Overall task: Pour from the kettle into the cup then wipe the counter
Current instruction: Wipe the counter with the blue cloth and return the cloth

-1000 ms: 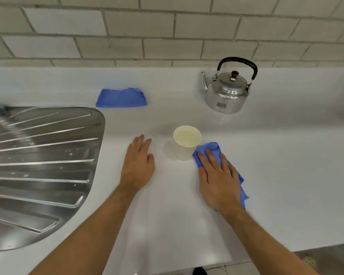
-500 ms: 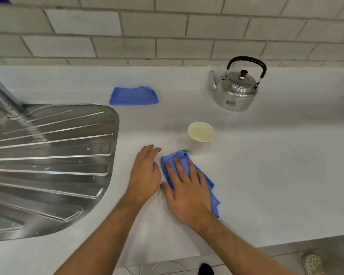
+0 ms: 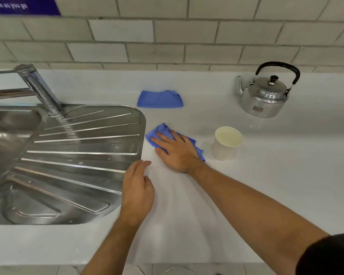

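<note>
My right hand (image 3: 177, 150) presses flat on a crumpled blue cloth (image 3: 160, 130) on the white counter (image 3: 266, 185), just right of the drainboard's corner. The hand covers most of the cloth. My left hand (image 3: 137, 191) rests on the counter at the drainboard's edge, fingers loosely curled, holding nothing. A cream paper cup (image 3: 226, 142) with liquid in it stands upright to the right of my right hand, apart from it. The silver kettle (image 3: 266, 96) with a black handle stands at the back right, spout pointing left.
A steel drainboard (image 3: 68, 165) and sink fill the left, with a tap (image 3: 40, 90) rising at the back. A second folded blue cloth (image 3: 160, 99) lies near the tiled wall. The counter's front edge runs along the bottom.
My right hand slid the blue cloth leftward, from beside the cup to the drainboard's corner. My left hand drew back toward me and curled. The view shifted left.
</note>
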